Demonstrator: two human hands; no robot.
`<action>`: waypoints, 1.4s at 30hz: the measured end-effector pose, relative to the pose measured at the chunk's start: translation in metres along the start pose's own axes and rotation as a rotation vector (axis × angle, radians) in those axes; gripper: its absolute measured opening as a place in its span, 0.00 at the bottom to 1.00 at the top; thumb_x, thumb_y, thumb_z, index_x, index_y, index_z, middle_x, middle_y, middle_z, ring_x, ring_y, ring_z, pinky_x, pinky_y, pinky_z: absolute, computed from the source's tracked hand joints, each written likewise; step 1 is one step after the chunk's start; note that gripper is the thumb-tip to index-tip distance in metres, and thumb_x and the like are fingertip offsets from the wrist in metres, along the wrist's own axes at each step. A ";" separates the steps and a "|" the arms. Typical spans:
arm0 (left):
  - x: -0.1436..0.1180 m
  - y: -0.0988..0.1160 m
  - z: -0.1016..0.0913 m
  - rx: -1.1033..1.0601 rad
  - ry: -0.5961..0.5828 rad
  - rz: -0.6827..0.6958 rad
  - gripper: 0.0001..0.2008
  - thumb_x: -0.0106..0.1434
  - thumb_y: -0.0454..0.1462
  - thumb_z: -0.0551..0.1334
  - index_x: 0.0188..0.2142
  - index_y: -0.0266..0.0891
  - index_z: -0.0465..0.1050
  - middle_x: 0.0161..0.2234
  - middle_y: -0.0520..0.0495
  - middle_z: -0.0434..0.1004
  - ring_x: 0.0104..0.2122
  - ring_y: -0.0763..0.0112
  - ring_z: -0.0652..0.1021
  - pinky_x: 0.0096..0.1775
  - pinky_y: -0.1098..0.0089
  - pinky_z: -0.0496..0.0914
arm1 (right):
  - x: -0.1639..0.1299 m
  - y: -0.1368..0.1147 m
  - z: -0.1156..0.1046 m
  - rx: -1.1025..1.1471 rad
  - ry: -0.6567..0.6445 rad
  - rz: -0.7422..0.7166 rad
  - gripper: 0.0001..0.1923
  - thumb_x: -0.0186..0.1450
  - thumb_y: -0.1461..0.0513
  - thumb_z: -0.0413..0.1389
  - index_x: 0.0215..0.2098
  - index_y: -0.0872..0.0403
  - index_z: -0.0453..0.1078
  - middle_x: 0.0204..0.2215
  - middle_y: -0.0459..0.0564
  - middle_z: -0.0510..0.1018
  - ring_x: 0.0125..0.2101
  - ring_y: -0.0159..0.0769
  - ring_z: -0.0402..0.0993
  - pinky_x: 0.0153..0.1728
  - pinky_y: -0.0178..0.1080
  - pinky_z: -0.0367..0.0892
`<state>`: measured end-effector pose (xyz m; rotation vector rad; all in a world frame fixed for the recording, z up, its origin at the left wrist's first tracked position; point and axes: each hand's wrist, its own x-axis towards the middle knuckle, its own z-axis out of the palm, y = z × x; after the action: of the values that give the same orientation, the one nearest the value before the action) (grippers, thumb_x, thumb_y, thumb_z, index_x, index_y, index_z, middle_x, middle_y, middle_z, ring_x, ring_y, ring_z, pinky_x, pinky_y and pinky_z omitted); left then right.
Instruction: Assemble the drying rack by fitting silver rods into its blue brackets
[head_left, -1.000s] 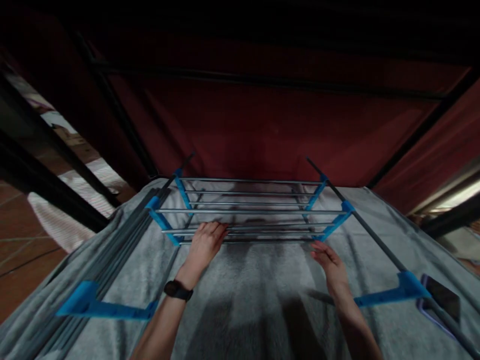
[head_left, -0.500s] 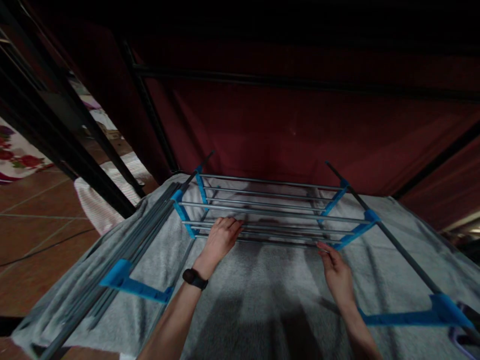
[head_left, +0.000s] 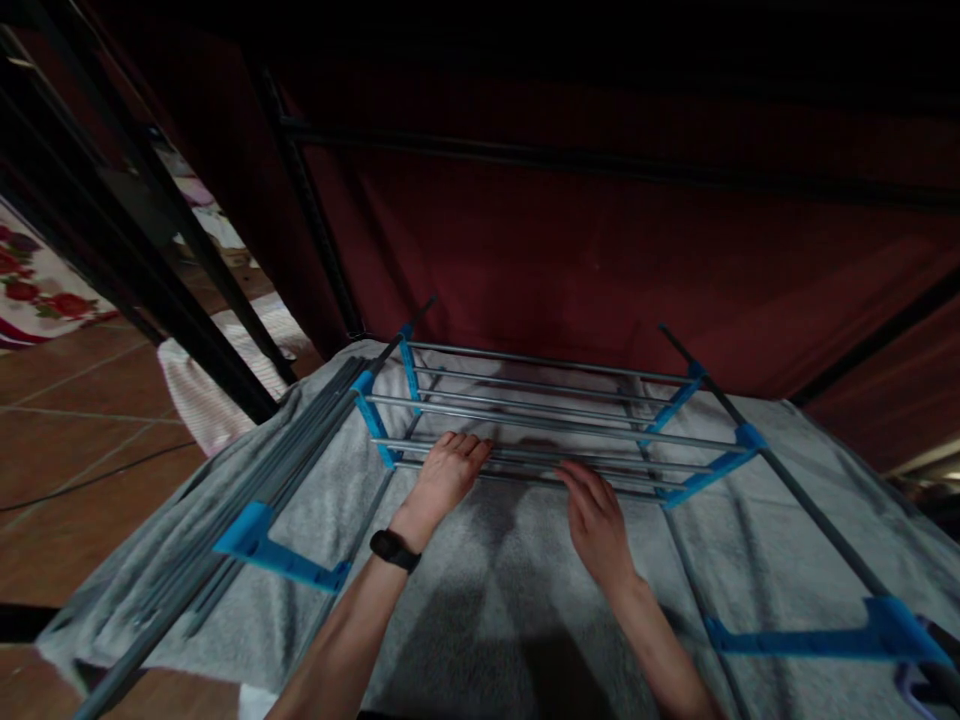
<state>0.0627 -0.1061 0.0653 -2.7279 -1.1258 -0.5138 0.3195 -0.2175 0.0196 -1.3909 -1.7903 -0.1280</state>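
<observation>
Fingers (head_left: 469, 447) of both hands lie flat and loosely together on the rack's (head_left: 555, 425) nearest rods, which run crosswise; left hand (head_left: 442, 478) nearer its blue end bracket (head_left: 375, 425), right hand (head_left: 596, 515) mid-rack.

The right hand (head_left: 596, 520) has slid toward nine o'clock along the rack's (head_left: 540, 425) near rods, closing on the left hand (head_left: 444, 478); the view has swung slightly left.

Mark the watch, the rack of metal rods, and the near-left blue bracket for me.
watch (head_left: 393, 549), head view, on the black face at the left wrist.
rack (head_left: 540, 422), head view, on a middle metal rod.
blue bracket (head_left: 281, 560), head view, on its long arm over the grey cloth.
</observation>
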 end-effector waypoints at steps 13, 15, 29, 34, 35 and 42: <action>0.000 0.000 0.005 -0.036 -0.069 -0.001 0.17 0.73 0.30 0.52 0.55 0.38 0.76 0.44 0.39 0.81 0.42 0.58 0.78 0.47 0.56 0.67 | 0.049 -0.004 0.033 -0.216 -0.147 -0.063 0.17 0.77 0.62 0.49 0.58 0.47 0.75 0.47 0.54 0.83 0.48 0.47 0.74 0.62 0.54 0.61; -0.002 -0.003 0.008 -0.044 -0.067 -0.001 0.18 0.72 0.30 0.52 0.56 0.38 0.76 0.44 0.38 0.81 0.42 0.57 0.78 0.48 0.55 0.67 | 0.050 -0.003 0.031 -0.221 -0.151 -0.064 0.16 0.77 0.61 0.50 0.56 0.47 0.76 0.46 0.54 0.83 0.47 0.47 0.74 0.59 0.53 0.63; -0.025 -0.029 0.015 0.040 -0.029 -0.119 0.16 0.76 0.34 0.52 0.53 0.34 0.77 0.42 0.39 0.81 0.43 0.56 0.78 0.48 0.56 0.65 | 0.047 0.005 0.030 -0.225 -0.227 -0.079 0.15 0.76 0.64 0.51 0.55 0.48 0.76 0.46 0.53 0.83 0.48 0.47 0.74 0.55 0.50 0.65; -0.022 -0.026 0.017 0.026 0.006 -0.134 0.16 0.74 0.31 0.52 0.54 0.35 0.76 0.42 0.39 0.81 0.43 0.57 0.78 0.48 0.56 0.66 | 0.052 -0.005 0.031 -0.204 -0.251 -0.106 0.19 0.76 0.65 0.49 0.61 0.50 0.74 0.54 0.56 0.80 0.54 0.48 0.72 0.60 0.52 0.64; -0.022 -0.026 0.017 0.028 0.007 -0.134 0.17 0.74 0.30 0.51 0.54 0.35 0.76 0.42 0.39 0.81 0.42 0.57 0.78 0.48 0.57 0.66 | 0.054 -0.009 0.033 -0.196 -0.261 -0.116 0.20 0.76 0.65 0.49 0.61 0.50 0.73 0.55 0.56 0.80 0.54 0.48 0.72 0.60 0.52 0.63; -0.025 -0.025 0.016 0.006 0.025 -0.142 0.16 0.74 0.30 0.53 0.54 0.35 0.76 0.41 0.39 0.81 0.42 0.56 0.78 0.47 0.57 0.67 | 0.070 -0.044 0.063 -0.168 -0.392 -0.185 0.24 0.74 0.69 0.49 0.65 0.50 0.70 0.59 0.56 0.77 0.54 0.45 0.74 0.61 0.50 0.65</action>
<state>0.0326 -0.1006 0.0413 -2.6418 -1.3191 -0.5601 0.2467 -0.1471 0.0428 -1.4373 -2.2789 -0.1103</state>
